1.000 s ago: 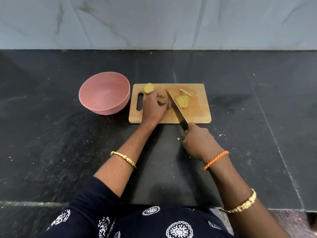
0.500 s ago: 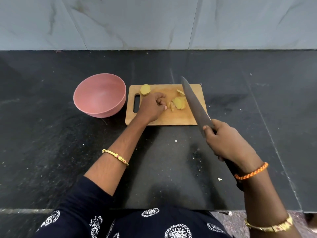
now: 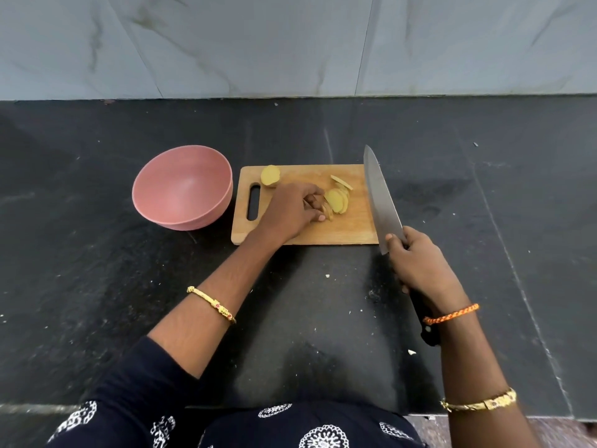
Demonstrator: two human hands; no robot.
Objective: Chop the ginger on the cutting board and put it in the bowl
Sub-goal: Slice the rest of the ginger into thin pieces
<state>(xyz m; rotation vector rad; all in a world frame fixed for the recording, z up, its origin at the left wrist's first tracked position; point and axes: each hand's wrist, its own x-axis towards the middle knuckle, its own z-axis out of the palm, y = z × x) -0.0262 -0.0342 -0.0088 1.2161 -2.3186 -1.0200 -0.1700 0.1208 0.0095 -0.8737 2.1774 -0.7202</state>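
A wooden cutting board (image 3: 352,227) lies on the black counter. On it are a pile of ginger slices (image 3: 337,199), two loose slices (image 3: 341,182) further back, and a thicker ginger chunk (image 3: 270,176) near the handle slot. My left hand (image 3: 290,211) rests on the board with its fingertips touching the left side of the slice pile. My right hand (image 3: 420,263) grips a large chef's knife (image 3: 381,198), held up over the board's right edge, tip pointing away. The pink bowl (image 3: 182,185) stands left of the board, with nothing in it.
A grey marbled wall runs along the back of the black stone counter (image 3: 484,189). Small pale crumbs (image 3: 411,352) lie scattered on the counter in front of the board. My dark patterned sleeve and clothing fill the bottom edge.
My right hand lifted the knife off the ginger and swung it to the board's right edge. My left hand stayed on the board, its fingers now against the slice pile.
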